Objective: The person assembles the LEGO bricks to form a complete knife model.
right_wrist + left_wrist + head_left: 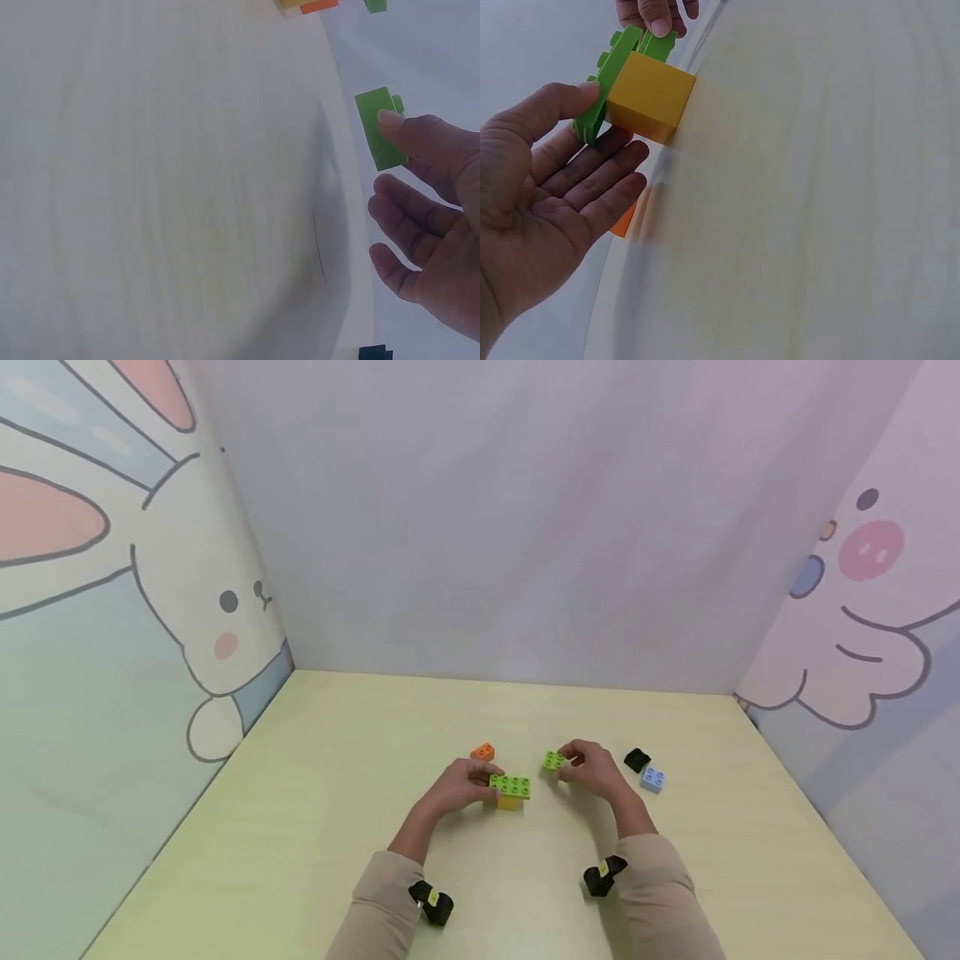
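With thumb and fingers, my left hand (459, 787) pinches the left end of a long green toy brick (513, 787). Beneath that brick sits a yellow brick (507, 804), whose plain side faces the left wrist view (649, 94). My right hand (597, 770) pinches a smaller green brick (553, 761) between thumb and fingers, to the right of the long one and apart from it. The right wrist view shows the thumb against the small green brick (380, 135), with the lower fingers loosely bent. Just beyond the left hand lies an orange brick (483, 752).
A black piece (637, 760) and a light blue brick (653, 779) lie right of my right hand. The pale wooden table (337, 760) meets a grey cloth wall at the back. Printed panels, one with a rabbit (217, 610), stand at both sides.
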Demonstrator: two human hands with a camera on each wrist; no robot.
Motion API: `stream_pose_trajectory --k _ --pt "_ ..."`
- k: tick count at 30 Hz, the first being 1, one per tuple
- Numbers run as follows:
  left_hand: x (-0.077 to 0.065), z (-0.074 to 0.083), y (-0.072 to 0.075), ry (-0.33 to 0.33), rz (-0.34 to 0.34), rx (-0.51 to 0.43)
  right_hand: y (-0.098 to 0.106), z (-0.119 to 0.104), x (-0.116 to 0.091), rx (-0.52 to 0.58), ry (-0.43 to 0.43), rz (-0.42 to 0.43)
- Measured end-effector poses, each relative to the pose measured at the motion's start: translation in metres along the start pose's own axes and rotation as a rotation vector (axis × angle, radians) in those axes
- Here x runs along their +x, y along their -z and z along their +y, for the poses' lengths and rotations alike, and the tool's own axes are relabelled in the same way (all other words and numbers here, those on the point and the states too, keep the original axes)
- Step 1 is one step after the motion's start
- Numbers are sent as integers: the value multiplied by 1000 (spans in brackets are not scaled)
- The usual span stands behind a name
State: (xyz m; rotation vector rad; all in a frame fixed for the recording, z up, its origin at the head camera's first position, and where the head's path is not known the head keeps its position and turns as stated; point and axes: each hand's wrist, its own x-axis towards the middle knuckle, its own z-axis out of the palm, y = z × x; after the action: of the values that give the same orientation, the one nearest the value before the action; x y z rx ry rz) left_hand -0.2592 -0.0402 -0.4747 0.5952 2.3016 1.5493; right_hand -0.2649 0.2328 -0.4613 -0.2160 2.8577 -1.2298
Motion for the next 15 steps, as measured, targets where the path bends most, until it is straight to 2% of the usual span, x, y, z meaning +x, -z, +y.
stream_pose_trajectory --k 5,12,15 --pt "-2 3 0 -28 2 11 -1 -3 -12 33 11 20" --pt "-6 3 -2 -16 7 23 -11 -12 -27 63 28 22" --pt "-11 10 -3 -42 8 -2 -14 -17 -31 67 49 35"
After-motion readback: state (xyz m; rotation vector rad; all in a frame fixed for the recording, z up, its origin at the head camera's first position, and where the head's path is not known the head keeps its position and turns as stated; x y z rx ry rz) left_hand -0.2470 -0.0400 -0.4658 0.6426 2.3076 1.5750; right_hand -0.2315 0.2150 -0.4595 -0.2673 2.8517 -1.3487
